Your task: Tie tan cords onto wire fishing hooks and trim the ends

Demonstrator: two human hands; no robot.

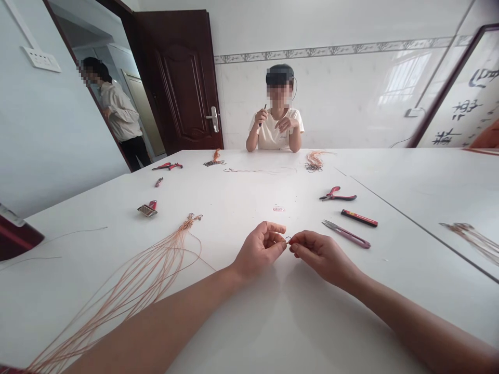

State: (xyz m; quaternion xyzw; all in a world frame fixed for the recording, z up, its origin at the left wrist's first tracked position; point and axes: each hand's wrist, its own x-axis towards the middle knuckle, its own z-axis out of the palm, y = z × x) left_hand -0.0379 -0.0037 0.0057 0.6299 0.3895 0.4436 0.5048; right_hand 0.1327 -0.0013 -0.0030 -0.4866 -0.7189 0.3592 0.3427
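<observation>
Well, on the left of the white table (234, 197), a loose bundle of copper-coloured lines (152, 280) is fanning out toward the near edge, and its knotted end is lying just beside a small red-topped clip (147, 209). Farther along, red-handled pliers (167, 166) are lying near the far edge. The left hand (260, 248) is curling its fingers (275, 228) narrowly, pinching a tiny dark hook (288, 240) in the air above the table. The right hand (322, 254) is meeting it there, with its fingertips (294, 244) closed on the same hook. To the right, purple-handled snips (346, 234) and a red-and-black case (359, 218) are lying near a second pair of pliers (337, 195). Across the table, a seated person (277, 122) is holding a small dark item. At far right, a framed wall scroll (463, 109) is showing large black brushed characters, cut off and unreadable here.
</observation>
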